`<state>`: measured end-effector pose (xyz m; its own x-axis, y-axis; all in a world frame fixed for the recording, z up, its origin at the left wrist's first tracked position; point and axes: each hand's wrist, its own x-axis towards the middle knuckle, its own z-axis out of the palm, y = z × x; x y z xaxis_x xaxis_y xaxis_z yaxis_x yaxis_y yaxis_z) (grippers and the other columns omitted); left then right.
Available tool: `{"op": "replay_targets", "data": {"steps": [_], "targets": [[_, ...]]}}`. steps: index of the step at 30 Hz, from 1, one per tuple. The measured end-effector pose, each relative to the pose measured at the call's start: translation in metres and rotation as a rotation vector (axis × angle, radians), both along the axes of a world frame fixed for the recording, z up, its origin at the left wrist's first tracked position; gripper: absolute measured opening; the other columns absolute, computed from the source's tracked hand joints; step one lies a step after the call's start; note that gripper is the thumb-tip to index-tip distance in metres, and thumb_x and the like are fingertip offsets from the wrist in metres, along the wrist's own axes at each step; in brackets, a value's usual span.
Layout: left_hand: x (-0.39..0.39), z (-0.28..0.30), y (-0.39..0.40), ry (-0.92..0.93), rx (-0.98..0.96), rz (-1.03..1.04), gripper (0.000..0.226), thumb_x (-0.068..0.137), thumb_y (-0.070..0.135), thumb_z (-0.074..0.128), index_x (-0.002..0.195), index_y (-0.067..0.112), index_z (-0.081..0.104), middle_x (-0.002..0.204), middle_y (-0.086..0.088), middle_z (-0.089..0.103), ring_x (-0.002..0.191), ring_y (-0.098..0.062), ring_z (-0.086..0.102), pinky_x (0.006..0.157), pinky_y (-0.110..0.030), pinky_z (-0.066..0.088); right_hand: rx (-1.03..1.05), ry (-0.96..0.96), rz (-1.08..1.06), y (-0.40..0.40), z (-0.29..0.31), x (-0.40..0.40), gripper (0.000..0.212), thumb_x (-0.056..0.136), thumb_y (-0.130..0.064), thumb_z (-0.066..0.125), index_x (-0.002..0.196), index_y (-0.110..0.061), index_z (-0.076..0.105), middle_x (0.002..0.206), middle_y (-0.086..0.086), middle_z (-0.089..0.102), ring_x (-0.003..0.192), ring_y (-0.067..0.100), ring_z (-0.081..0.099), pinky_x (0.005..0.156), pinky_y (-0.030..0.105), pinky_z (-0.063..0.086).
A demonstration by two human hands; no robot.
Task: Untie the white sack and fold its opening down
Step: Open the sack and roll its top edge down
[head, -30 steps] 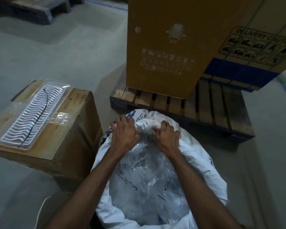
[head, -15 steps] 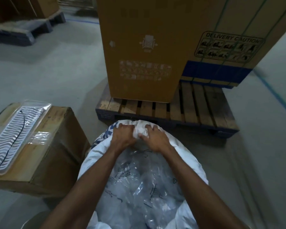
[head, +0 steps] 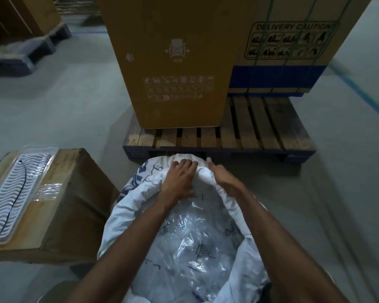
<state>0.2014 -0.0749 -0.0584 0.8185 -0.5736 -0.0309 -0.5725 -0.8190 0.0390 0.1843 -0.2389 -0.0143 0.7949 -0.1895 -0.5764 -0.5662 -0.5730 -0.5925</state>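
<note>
The white sack [head: 131,206] with blue print stands on the floor below me, its mouth open and its rim rolled outward. Clear plastic bags [head: 193,243] fill the inside. My left hand [head: 179,178] lies on the far part of the rim with fingers curled over the bunched white fabric. My right hand [head: 222,176] grips the same rolled fabric just to the right, thumb pointing away. Both hands sit close together at the far edge of the opening.
A wooden pallet [head: 260,136] carrying a tall brown carton [head: 175,62] stands just beyond the sack. A cardboard box [head: 70,204] with a plastic-wrapped wavy white part [head: 13,197] on top sits at the left. Grey floor lies at the right.
My hands came together at the far rim, then the right hand shifted slightly right. The bunched fabric has been pushed further outward over the edge. The view has tilted up.
</note>
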Motion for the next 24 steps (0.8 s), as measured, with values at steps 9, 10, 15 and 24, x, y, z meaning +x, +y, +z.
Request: {"op": "replay_targets", "data": {"steps": [9, 10, 15, 24], "targets": [[0.031, 0.014, -0.018, 0.077, 0.033, 0.154, 0.035, 0.095, 0.03, 0.048, 0.12, 0.016, 0.069, 0.119, -0.015, 0.071, 0.111, -0.032, 0.063, 0.1, -0.044, 0.044, -0.694, -0.22, 0.172, -0.015, -0.026, -0.083, 0.07, 0.099, -0.071, 0.029, 0.14, -0.016, 0.047, 0.137, 0.009, 0.055, 0.125, 0.033, 0.052, 0.098, 0.051, 0.043], [0.033, 0.015, -0.021, 0.118, 0.069, 0.154, 0.037, 0.096, 0.031, 0.047, 0.122, 0.014, 0.067, 0.122, -0.017, 0.069, 0.113, -0.033, 0.062, 0.101, -0.045, 0.043, -0.731, -0.187, 0.141, -0.015, -0.026, -0.092, 0.067, 0.101, -0.068, 0.029, 0.134, -0.013, 0.049, 0.132, 0.01, 0.06, 0.119, 0.032, 0.058, 0.094, 0.048, 0.044], [0.006, 0.016, -0.029, 0.05, 0.057, 0.0, 0.077, 0.079, 0.033, 0.066, 0.147, 0.016, 0.035, 0.148, -0.013, 0.04, 0.138, -0.032, 0.036, 0.116, -0.057, 0.028, -0.349, -0.262, 0.048, -0.035, -0.035, -0.099, 0.064, 0.102, -0.066, 0.029, 0.111, -0.013, 0.062, 0.112, 0.015, 0.069, 0.104, 0.037, 0.064, 0.081, 0.044, 0.046], [-0.015, 0.004, -0.089, -0.042, 0.054, -0.235, 0.036, 0.082, 0.039, 0.07, 0.111, 0.018, 0.068, 0.11, -0.005, 0.071, 0.106, -0.027, 0.063, 0.091, -0.042, 0.045, 0.186, -0.167, -0.123, -0.062, -0.031, -0.082, 0.085, 0.088, -0.087, 0.029, 0.116, -0.019, 0.071, 0.109, 0.004, 0.072, 0.106, 0.023, 0.066, 0.094, 0.037, 0.05]]}}
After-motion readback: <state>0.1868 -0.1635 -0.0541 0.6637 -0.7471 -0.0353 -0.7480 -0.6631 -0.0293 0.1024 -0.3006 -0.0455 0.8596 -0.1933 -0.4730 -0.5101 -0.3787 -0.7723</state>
